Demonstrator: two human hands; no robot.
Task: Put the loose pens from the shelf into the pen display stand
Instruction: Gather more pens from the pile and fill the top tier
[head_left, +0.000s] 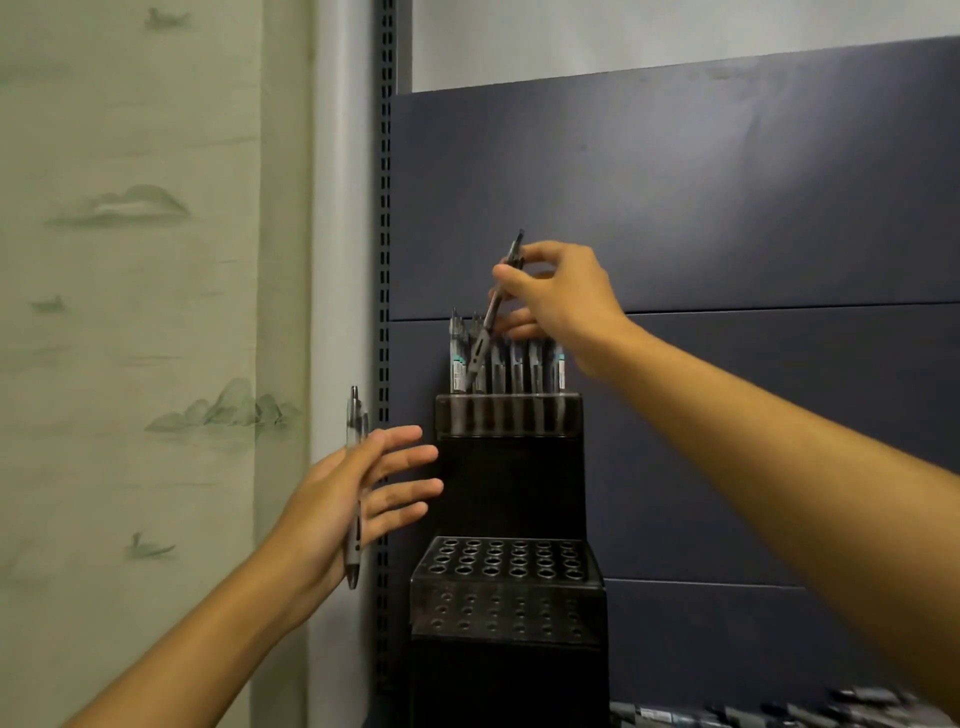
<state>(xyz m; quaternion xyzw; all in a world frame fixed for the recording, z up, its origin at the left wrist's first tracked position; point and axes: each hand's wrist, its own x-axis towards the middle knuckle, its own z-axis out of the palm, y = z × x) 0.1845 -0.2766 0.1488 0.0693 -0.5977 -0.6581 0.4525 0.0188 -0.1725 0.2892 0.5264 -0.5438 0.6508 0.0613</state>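
Observation:
A black stepped pen display stand (509, 483) stands against the dark blue back panel. Its top tier (506, 413) holds a row of several upright pens (511, 366); the lower tier (506, 561) shows open holes. My right hand (558, 301) pinches a dark pen (493, 312), tilted, its lower end among the top row's left pens. My left hand (358, 493) is left of the stand, fingers stretched out, with a grey pen (354, 483) held upright against the palm by the thumb.
Several loose pens (779, 712) lie blurred on the shelf at the bottom right. A slotted metal upright (384, 260) runs beside the stand. A pale green patterned wall (130, 312) fills the left.

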